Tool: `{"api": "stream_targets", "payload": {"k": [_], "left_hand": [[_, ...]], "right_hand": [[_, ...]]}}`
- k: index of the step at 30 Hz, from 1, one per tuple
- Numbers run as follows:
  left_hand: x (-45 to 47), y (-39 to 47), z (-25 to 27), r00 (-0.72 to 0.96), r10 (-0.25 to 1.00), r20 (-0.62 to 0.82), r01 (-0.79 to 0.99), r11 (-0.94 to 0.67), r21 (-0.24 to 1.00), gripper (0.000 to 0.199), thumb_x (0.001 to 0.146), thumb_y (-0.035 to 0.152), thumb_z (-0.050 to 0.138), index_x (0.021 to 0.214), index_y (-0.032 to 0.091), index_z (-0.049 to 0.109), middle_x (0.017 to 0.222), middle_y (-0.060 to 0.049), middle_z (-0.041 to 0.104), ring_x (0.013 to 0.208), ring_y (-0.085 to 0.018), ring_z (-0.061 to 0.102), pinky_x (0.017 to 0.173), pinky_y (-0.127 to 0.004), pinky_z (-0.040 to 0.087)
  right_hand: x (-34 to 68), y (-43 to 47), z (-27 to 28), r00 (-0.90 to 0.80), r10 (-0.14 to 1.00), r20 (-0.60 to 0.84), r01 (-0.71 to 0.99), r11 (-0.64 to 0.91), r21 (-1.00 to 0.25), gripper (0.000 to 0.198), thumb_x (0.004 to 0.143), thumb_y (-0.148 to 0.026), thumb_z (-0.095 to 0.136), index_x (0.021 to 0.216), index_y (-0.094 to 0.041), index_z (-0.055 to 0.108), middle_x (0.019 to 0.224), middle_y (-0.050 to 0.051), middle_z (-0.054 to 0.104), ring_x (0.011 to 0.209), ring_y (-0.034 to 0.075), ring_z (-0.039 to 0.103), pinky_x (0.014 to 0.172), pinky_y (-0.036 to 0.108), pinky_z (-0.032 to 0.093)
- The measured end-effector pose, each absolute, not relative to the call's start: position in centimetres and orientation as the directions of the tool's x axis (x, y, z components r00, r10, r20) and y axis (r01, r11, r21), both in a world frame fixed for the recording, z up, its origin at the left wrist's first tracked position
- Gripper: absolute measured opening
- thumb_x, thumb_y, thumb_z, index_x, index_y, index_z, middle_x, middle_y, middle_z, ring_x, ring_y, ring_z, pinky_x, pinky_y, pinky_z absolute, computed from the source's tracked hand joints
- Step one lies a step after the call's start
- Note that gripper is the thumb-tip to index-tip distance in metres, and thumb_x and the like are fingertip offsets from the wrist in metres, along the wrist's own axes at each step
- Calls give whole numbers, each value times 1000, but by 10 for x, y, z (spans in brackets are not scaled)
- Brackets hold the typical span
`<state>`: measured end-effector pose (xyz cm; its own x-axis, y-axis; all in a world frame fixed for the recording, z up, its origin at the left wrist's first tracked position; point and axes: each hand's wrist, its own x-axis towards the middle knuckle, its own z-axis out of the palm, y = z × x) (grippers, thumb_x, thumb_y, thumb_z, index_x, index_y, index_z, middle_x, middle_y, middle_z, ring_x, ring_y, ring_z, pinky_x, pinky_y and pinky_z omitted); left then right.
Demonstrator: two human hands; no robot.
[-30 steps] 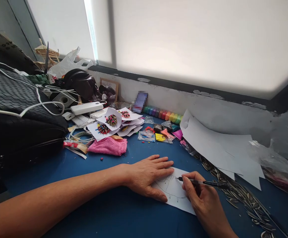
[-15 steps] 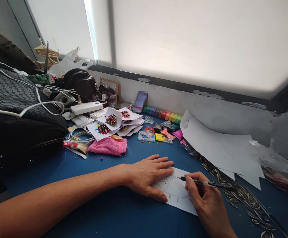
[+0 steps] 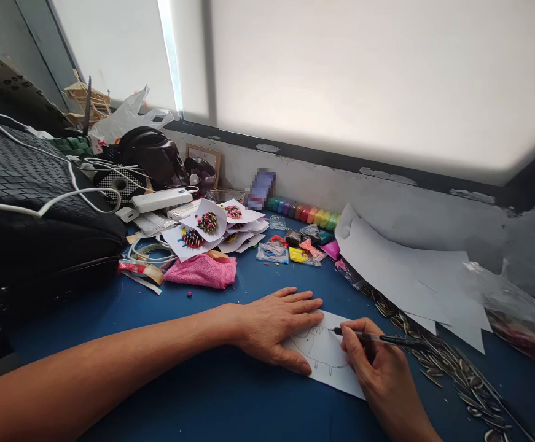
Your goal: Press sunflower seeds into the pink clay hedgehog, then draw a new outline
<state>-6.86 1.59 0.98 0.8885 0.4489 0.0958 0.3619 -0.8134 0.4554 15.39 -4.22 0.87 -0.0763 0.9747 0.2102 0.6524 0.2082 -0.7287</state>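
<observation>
A small sheet of white paper (image 3: 341,382) lies on the blue tabletop, bearing a line drawing of a rounded animal with short legs. My left hand (image 3: 282,328) rests flat across its left side, fingers stretched out and spread a little. A dark pen (image 3: 372,337) is gripped in my right hand (image 3: 382,368), its tip on or just above the upper part of the drawing. The right hand covers the paper's right edge, and part of the drawing's left side is under the left hand.
Sunflower seeds (image 3: 467,383) lie in a long heap at right, beside large white sheets (image 3: 400,264). Behind are colourful clay packets (image 3: 298,255), a pink cloth (image 3: 201,271) and papers with seed-decorated pictures (image 3: 193,238). A black woven bag (image 3: 41,202) stands at left.
My right hand and the pen have shifted very slightly left along the top of the drawing. The left hand stays put on the paper.
</observation>
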Motion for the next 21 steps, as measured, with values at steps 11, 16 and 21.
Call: {"api": "stream_targets", "payload": {"k": [11, 16, 21], "left_hand": [[-69, 15, 10, 889, 449, 92, 364, -814, 453, 81, 88, 62, 53, 149, 12, 30, 157, -16, 20, 147, -29, 12, 118, -47, 8], [-68, 16, 10, 889, 448, 95, 363, -815, 451, 81, 88, 61, 53, 149, 13, 31, 157, -16, 21, 147, -29, 12, 118, -47, 8], [-68, 16, 9, 889, 447, 100, 361, -818, 447, 81, 88, 61, 53, 149, 14, 30, 157, -15, 21, 146, -30, 13, 118, -47, 9]], "right_hand": [[156, -43, 4, -98, 982, 163, 640, 188, -745, 44, 90, -54, 46, 63, -21, 56, 73, 3, 60, 46, 10, 41, 38, 23, 32], [158, -44, 1, -119, 983, 142, 593, 185, -783, 36, 90, -52, 48, 77, -21, 61, 77, 3, 59, 52, 12, 47, 42, 23, 37], [156, -43, 2, -149, 977, 151, 579, 210, -788, 32, 90, -51, 50, 83, -22, 62, 69, -1, 55, 52, 12, 48, 43, 22, 38]]}}
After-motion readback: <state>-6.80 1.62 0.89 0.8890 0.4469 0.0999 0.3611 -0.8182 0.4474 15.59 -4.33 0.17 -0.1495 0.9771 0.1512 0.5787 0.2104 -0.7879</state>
